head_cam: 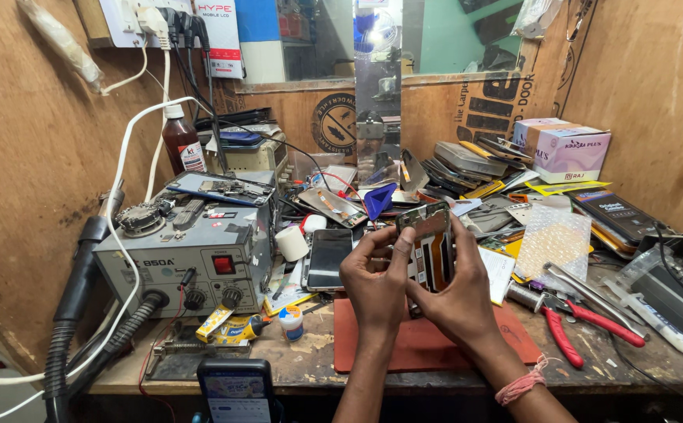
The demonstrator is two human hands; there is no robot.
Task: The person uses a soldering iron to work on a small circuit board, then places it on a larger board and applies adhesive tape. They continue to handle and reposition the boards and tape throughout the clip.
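Above a dark red mat (427, 345) at the front of a crowded wooden workbench (318, 364), both hands hold an opened phone frame (429, 249) upright, its bare inner side with orange and silver parts turned toward the camera. The left hand (374, 286) closes around the frame's left edge, thumb pressed against the side and fingers curled behind it. The right hand (460, 294) wraps the lower right part, fingers shut against its back and side; a pink thread band (523, 385) sits on that wrist. Just left of the hands a dark phone (327, 258) lies flat on the bench, with a white roll of tape (292, 243) beside it. Farther left stands a grey hot-air station (192, 258) with a red switch and two knobs, its black hose (75, 305) running down the left side, and a brown bottle (182, 141) behind it. A small white glue bottle (291, 321) stands near the mat's left corner. To the right lie red-handled pliers (584, 321), a sheet of bubble wrap (554, 239) and, at the back, a pink and white box (568, 150) behind a heap of phone parts (467, 168). Another phone with a lit screen (235, 390) stands at the near edge.
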